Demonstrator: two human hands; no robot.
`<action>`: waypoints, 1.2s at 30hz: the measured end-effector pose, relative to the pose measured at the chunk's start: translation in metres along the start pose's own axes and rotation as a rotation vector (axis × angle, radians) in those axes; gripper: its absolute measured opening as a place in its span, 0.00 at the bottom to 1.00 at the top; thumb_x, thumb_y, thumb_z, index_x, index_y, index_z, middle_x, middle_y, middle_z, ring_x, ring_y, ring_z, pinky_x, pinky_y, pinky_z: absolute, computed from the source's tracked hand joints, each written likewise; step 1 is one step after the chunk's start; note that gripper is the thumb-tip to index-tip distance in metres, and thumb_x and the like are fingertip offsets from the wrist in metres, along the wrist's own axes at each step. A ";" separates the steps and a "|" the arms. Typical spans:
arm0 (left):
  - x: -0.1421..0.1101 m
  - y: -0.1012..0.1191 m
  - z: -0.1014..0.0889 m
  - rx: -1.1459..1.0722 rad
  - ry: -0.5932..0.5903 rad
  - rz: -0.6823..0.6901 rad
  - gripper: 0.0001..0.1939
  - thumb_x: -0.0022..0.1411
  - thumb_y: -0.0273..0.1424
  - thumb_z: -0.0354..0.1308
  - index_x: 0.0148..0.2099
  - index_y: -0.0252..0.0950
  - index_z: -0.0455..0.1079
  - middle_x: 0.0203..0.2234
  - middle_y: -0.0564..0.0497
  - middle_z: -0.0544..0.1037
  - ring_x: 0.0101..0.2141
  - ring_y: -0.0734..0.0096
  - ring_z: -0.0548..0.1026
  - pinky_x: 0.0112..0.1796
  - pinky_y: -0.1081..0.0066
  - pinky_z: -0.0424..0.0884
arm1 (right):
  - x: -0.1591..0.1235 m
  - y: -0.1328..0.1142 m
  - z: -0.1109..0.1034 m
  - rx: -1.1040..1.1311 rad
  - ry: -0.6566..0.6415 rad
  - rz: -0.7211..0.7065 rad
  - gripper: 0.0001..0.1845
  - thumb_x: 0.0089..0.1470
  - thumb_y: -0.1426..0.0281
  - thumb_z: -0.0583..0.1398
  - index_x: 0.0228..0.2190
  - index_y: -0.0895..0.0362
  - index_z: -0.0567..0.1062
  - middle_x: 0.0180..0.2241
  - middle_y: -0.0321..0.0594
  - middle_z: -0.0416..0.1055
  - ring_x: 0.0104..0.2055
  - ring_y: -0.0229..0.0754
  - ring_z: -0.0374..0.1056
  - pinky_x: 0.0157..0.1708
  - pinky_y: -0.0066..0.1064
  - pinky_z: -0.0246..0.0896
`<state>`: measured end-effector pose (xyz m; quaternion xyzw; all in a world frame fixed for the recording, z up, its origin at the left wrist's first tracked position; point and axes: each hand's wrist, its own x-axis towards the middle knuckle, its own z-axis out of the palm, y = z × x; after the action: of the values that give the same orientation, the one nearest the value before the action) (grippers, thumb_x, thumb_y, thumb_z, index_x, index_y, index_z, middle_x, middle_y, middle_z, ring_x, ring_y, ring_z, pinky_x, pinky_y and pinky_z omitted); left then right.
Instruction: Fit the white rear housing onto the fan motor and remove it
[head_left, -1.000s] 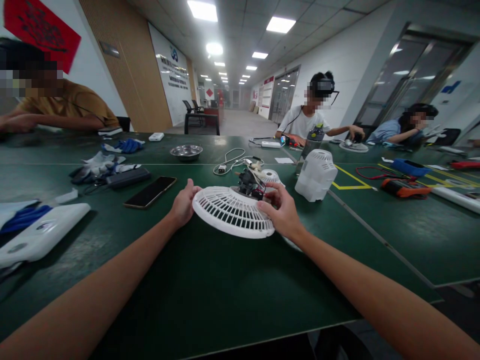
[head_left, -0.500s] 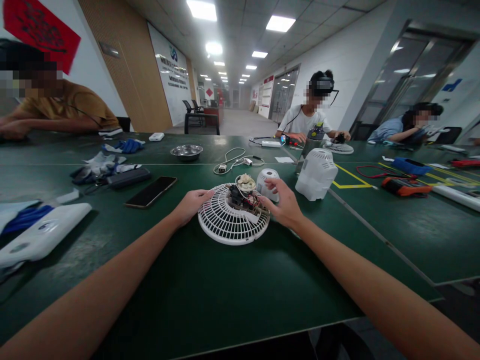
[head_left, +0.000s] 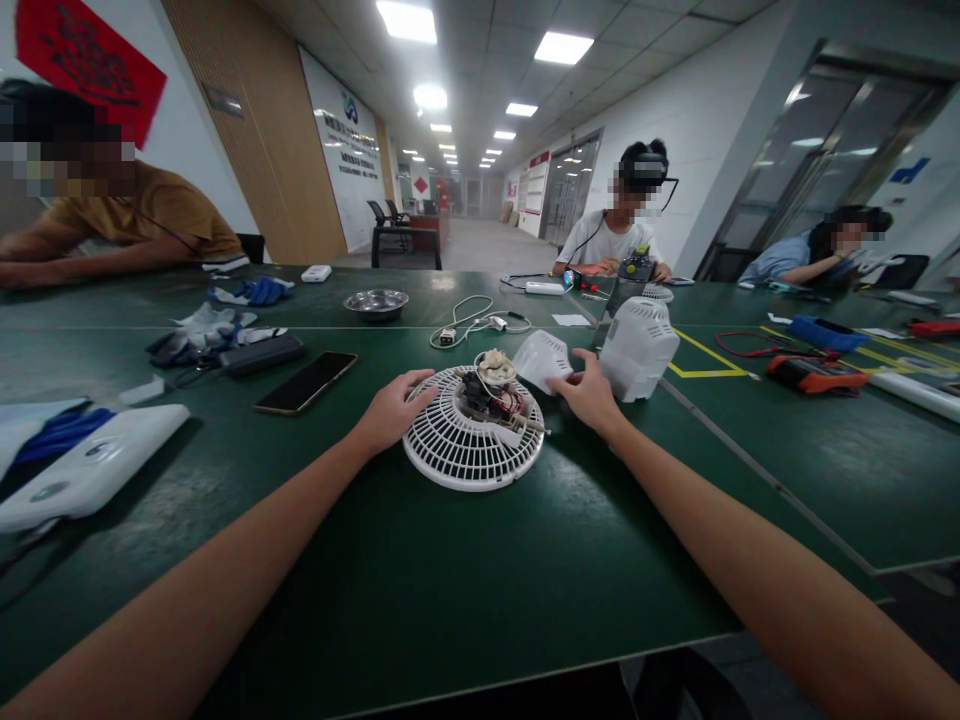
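A round white fan grille (head_left: 450, 455) lies flat on the green table, with the motor assembly (head_left: 491, 390) and its thin wires on top. My left hand (head_left: 390, 412) grips the grille's left rim between thumb and fingers. To the right, my right hand (head_left: 592, 395) pinches the lower edge of a small white plastic motor cover (head_left: 541, 360). The cover is tilted just behind the grille. Close to my right hand stands a larger white plastic housing (head_left: 639, 345) with vent slots.
A white cable (head_left: 472, 322) and a metal bowl (head_left: 376, 304) lie farther back. To the left are a phone (head_left: 306, 382), gloves (head_left: 206, 335) and a white device (head_left: 94, 465). A multimeter (head_left: 814, 375) lies at right. A bottle (head_left: 626, 285) stands before a co-worker (head_left: 615, 235).
My right hand has moved from the motor to the right and taken hold of the small cover, which has gone from upright to tilted. My left hand stays at the grille's rim.
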<state>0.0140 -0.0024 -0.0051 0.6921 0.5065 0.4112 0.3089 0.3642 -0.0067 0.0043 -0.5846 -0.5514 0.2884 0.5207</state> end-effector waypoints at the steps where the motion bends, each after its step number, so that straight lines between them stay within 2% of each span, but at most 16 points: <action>1: 0.000 0.000 -0.001 0.057 -0.006 0.034 0.29 0.62 0.47 0.60 0.61 0.38 0.72 0.58 0.40 0.75 0.56 0.47 0.74 0.55 0.54 0.68 | -0.002 -0.004 0.003 0.107 -0.026 0.062 0.35 0.45 0.55 0.67 0.52 0.52 0.66 0.29 0.34 0.73 0.33 0.48 0.72 0.43 0.47 0.70; 3: -0.001 0.001 -0.001 0.140 -0.022 0.101 0.30 0.65 0.48 0.56 0.63 0.38 0.70 0.60 0.41 0.73 0.59 0.48 0.71 0.59 0.53 0.65 | -0.007 -0.013 0.009 0.221 -0.100 0.133 0.27 0.54 0.48 0.56 0.47 0.54 0.68 0.28 0.39 0.74 0.31 0.48 0.74 0.37 0.44 0.72; 5: -0.002 0.003 -0.002 0.173 -0.043 0.163 0.29 0.66 0.47 0.54 0.64 0.38 0.69 0.61 0.42 0.72 0.61 0.50 0.69 0.61 0.54 0.62 | -0.015 -0.022 0.015 0.326 -0.166 0.148 0.27 0.56 0.46 0.51 0.44 0.54 0.69 0.30 0.42 0.75 0.32 0.48 0.74 0.36 0.43 0.72; 7: -0.003 0.004 -0.002 0.190 -0.064 0.223 0.28 0.68 0.46 0.52 0.64 0.39 0.69 0.62 0.43 0.71 0.63 0.51 0.67 0.63 0.53 0.59 | -0.024 -0.032 0.021 0.455 -0.189 0.106 0.26 0.55 0.48 0.54 0.47 0.52 0.67 0.33 0.40 0.76 0.32 0.46 0.74 0.38 0.42 0.72; 9: -0.005 0.005 -0.002 0.213 -0.082 0.266 0.27 0.68 0.45 0.52 0.64 0.39 0.69 0.63 0.43 0.70 0.64 0.51 0.66 0.64 0.51 0.57 | -0.034 -0.041 0.026 0.495 -0.178 -0.003 0.29 0.53 0.51 0.60 0.54 0.48 0.64 0.36 0.37 0.75 0.34 0.45 0.73 0.40 0.43 0.72; 13: -0.006 0.006 -0.003 0.229 -0.114 0.291 0.27 0.69 0.46 0.51 0.65 0.39 0.68 0.65 0.43 0.68 0.65 0.51 0.64 0.64 0.49 0.56 | -0.053 -0.051 0.030 0.269 -0.235 -0.242 0.39 0.50 0.57 0.67 0.60 0.44 0.59 0.42 0.38 0.73 0.41 0.47 0.72 0.48 0.47 0.71; 17: -0.007 0.008 -0.003 0.251 -0.141 0.302 0.29 0.69 0.48 0.51 0.65 0.40 0.67 0.65 0.43 0.68 0.65 0.50 0.63 0.64 0.48 0.56 | -0.062 -0.054 0.029 0.022 -0.310 -0.424 0.41 0.50 0.60 0.69 0.62 0.44 0.60 0.51 0.43 0.70 0.50 0.51 0.70 0.54 0.51 0.68; 23: -0.010 0.017 -0.002 0.283 -0.188 0.369 0.31 0.68 0.48 0.52 0.67 0.40 0.63 0.63 0.40 0.69 0.62 0.47 0.66 0.62 0.47 0.58 | -0.061 -0.056 0.027 -0.086 -0.375 -0.480 0.43 0.50 0.64 0.67 0.64 0.46 0.57 0.56 0.47 0.68 0.56 0.56 0.67 0.54 0.55 0.67; 28: -0.013 0.032 -0.004 0.345 -0.204 0.447 0.32 0.65 0.51 0.55 0.64 0.40 0.65 0.55 0.41 0.75 0.54 0.44 0.71 0.55 0.45 0.61 | -0.060 -0.056 0.023 -0.115 -0.406 -0.543 0.46 0.48 0.67 0.66 0.65 0.46 0.56 0.58 0.47 0.68 0.56 0.58 0.67 0.55 0.57 0.65; 32: -0.017 0.041 -0.003 0.425 -0.235 0.498 0.34 0.62 0.55 0.57 0.60 0.36 0.68 0.49 0.40 0.76 0.46 0.47 0.72 0.49 0.48 0.63 | -0.060 -0.057 0.019 -0.118 -0.477 -0.632 0.46 0.49 0.64 0.65 0.66 0.46 0.56 0.60 0.47 0.67 0.58 0.60 0.65 0.58 0.59 0.62; 36: -0.019 0.045 -0.001 0.489 -0.247 0.510 0.34 0.58 0.57 0.59 0.55 0.36 0.71 0.47 0.40 0.76 0.45 0.48 0.72 0.48 0.50 0.64 | -0.064 -0.060 0.019 -0.143 -0.485 -0.635 0.47 0.49 0.60 0.67 0.66 0.46 0.57 0.62 0.46 0.66 0.60 0.61 0.64 0.62 0.61 0.57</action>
<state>0.0304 -0.0342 0.0280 0.8937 0.3600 0.2551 0.0808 0.3114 -0.0709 0.0387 -0.3350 -0.8300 0.2035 0.3968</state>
